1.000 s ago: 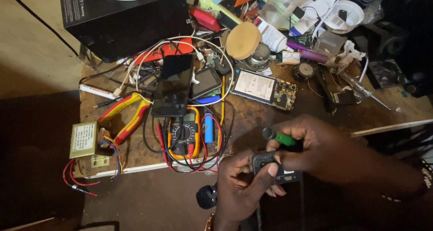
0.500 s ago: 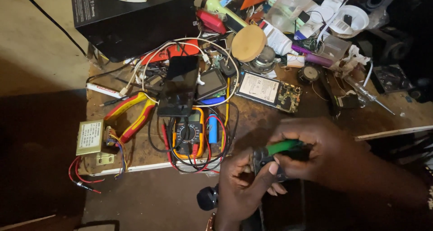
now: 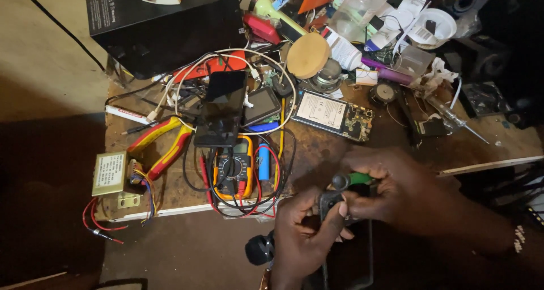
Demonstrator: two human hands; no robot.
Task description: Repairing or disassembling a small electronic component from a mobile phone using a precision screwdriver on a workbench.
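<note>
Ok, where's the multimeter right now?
In the head view, the yellow multimeter lies on the workbench, left of both hands, just below the black phone and beside the blue battery cell.

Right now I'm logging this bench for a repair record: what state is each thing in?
Left hand: gripping a small dark device.
Right hand: holding a green-handled screwdriver at the device.
Smartphone: screen dark.
Multimeter: wrapped in its leads.
Opened phone: back off, board exposed.
</note>
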